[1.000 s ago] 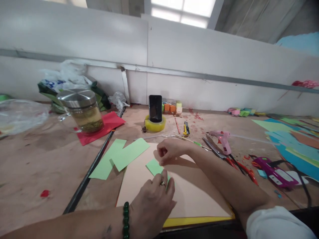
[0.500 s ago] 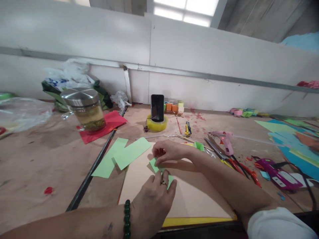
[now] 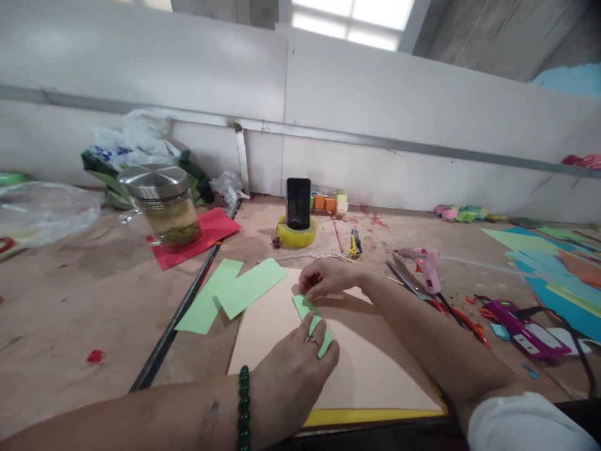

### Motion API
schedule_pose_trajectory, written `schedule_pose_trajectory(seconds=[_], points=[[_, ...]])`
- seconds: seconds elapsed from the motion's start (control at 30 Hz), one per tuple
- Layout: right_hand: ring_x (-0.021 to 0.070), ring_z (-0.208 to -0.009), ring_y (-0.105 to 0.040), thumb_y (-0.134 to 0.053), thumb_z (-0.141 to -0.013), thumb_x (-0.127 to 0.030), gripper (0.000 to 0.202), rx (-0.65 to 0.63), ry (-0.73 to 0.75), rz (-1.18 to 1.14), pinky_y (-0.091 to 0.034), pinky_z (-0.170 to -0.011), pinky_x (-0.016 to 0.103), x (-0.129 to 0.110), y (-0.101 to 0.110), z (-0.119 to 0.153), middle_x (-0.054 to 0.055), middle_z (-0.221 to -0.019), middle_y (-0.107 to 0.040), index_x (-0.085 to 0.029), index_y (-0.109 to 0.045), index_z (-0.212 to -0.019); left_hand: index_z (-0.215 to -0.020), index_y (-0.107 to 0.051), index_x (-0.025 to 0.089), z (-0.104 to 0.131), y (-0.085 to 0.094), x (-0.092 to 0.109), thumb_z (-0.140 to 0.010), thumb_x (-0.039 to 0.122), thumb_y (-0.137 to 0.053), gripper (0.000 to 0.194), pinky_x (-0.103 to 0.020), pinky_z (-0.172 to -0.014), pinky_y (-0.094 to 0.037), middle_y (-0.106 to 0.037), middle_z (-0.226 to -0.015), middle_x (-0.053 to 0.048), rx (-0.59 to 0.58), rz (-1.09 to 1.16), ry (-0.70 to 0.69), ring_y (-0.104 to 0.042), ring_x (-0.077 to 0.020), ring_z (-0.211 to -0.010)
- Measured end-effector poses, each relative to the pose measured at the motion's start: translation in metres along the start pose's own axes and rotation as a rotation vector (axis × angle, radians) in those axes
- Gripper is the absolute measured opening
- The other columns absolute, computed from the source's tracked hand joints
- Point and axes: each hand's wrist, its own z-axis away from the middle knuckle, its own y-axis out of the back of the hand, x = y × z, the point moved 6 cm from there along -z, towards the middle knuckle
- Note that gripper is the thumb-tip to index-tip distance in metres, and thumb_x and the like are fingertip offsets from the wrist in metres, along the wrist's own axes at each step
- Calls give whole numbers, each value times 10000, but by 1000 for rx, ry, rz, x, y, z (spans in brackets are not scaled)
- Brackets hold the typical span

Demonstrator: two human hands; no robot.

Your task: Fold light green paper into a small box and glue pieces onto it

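Observation:
A narrow, folded-looking green paper strip [image 3: 323,338] lies slanted over the peach paper sheet [image 3: 366,376]. My left hand [image 3: 295,369], with a ring and a green bead bracelet, holds its lower part under bent fingers. At its upper end my right hand [image 3: 328,280] has thumb and fingers closed on the paper; the fingertips are partly hidden. Left of the hands, one flat green paper piece [image 3: 253,288] overlaps another green paper piece [image 3: 206,304], partly on the peach sheet. A yellow edge shows beneath that sheet.
A phone [image 3: 298,203] leans upright at a yellow tape roll [image 3: 297,235]. Rightward lie a utility knife [image 3: 355,242], scissors [image 3: 408,279], a pink glue gun [image 3: 425,266] and a purple power strip [image 3: 523,329]. A lidded glass mug [image 3: 166,213] stands on red paper [image 3: 216,228] at left.
Both hands have shifted slightly right with the green strip, and it lies straighter and narrower between them. The small green folded piece behind my right forearm is now hidden.

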Motion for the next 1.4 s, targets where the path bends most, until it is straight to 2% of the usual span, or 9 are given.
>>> schedule_pose_trajectory(seconds=[0.27, 0.5, 0.8, 0.97, 1.17, 1.27, 1.4], points=[[86, -595, -483, -701, -743, -322, 186, 30, 42, 106, -383, -547, 185, -1, 0, -2, -39, -653, -568, -152, -629, -767, -1178, -515, 91, 0, -2, -4, -853, 118, -464, 330, -490, -989, -430, -549, -1276, -220, -20, 68, 37, -482, -347, -1235], [94, -643, -519, -669, -770, -298, 166, 19, 20, 147, -401, -595, 193, -4, -1, 0, -18, -727, -618, -142, -655, -825, -1196, -498, 94, 0, -4, -5, -875, 148, -452, 329, -496, -972, -432, -526, -1301, -220, -30, 75, 26, -470, -371, -1241], [92, -575, -466, -636, -790, -316, 176, 61, -49, 244, -347, -523, 195, -8, -4, -1, -27, -647, -573, -143, -630, -761, -1224, -500, 81, 0, -3, -2, -860, 172, -495, 375, -534, -949, -428, -531, -1298, -252, -50, 61, 19, -488, -390, -1219], [101, -615, -485, -609, -781, -272, 137, 91, -18, 292, -340, -540, 198, -12, -8, -1, -26, -664, -580, -148, -626, -728, -1245, -497, 57, -1, -5, 0, -848, 193, -515, 420, -518, -949, -434, -506, -1329, -277, -74, 21, 10, -486, -399, -1231], [96, -610, -482, -587, -784, -248, 119, 75, -15, 311, -330, -545, 202, -16, -10, -1, -31, -668, -578, -150, -615, -722, -1247, -520, 9, -1, -10, -2, -947, 239, -401, 396, -510, -990, -391, -541, -1310, -274, 5, -59, 121, -492, -375, -1242], [92, -584, -457, -587, -782, -234, 114, 77, -16, 348, -312, -530, 203, -19, -9, -1, -37, -632, -544, -148, -605, -710, -1231, -545, 47, 0, -8, -5, -939, 294, -440, 397, -551, -990, -372, -575, -1267, -268, 43, -78, 192, -523, -386, -1209], [98, -602, -473, -581, -784, -240, 112, 84, -10, 352, -318, -549, 208, -20, -9, 0, -32, -663, -573, -157, -602, -711, -1225, -551, 104, 0, -1, -7, -916, 304, -478, 375, -533, -921, -421, -610, -1207, -245, 10, -56, 212, -532, -383, -1185]])
